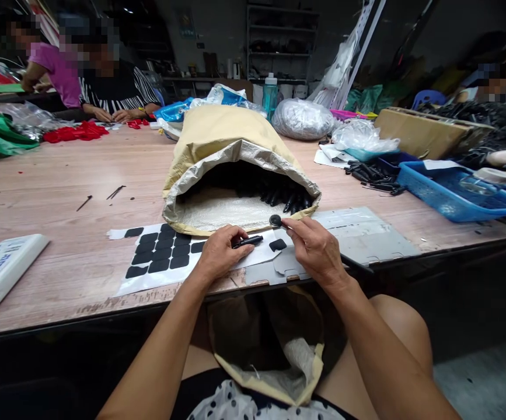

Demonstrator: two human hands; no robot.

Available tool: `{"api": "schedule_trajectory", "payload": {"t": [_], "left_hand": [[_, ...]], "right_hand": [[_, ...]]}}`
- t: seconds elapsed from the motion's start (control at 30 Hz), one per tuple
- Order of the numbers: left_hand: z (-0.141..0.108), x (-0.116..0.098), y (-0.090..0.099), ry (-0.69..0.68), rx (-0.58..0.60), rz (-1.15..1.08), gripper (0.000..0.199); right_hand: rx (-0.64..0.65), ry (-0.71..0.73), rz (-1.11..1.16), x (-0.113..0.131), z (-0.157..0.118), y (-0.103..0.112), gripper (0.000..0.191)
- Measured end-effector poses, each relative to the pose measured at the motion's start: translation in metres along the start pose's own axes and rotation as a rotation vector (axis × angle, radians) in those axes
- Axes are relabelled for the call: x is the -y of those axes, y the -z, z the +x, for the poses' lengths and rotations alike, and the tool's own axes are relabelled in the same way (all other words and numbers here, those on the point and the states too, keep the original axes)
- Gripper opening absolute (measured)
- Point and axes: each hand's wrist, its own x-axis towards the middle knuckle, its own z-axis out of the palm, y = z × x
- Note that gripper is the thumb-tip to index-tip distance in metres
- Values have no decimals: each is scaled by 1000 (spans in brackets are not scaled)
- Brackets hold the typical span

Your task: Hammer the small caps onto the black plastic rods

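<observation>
My left hand (223, 252) is closed around a short black pen-like tube (251, 241), its tip pointing right. Between the thumb and fingers of my right hand (316, 248) is a slim rod with a black round disc (275, 220) at its end. A black stick (358, 264) shows beyond that palm; whether it joins the disc piece is hidden. Under my left hand lies a white sheet (124, 286) of black rounded-square stickers (161, 254), with a loose-looking sticker (278, 245) between my hands. Just beyond them, a yellow sack (230, 125) gapes towards me, black tubes (294, 201) inside.
A grey board (366, 233) lies at the table edge. Right stand a blue basket (463, 195) and a heap of black parts (366, 172). A white device (7, 268) sits left. Another open sack (274, 388) is on my lap. Two people work across the table; another is far right.
</observation>
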Motion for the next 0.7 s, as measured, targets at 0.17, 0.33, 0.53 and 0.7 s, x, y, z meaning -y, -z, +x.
{"api": "schedule_trajectory", "payload": {"t": [0.17,0.33,0.53,0.7], "left_hand": [[0,3,-1,-30,-5,-35,18],[1,3,0,-33,6,-45,17],[2,3,0,-48,-7,-33,13],[1,2,-1,-31,-6,-42,15]], "right_hand": [[45,-11,180,31,2,2,31],[61,9,180,47,3,1,33],[120,38,51,54,-1,-5,36],[82,-31,37,48,0,0,40]]}}
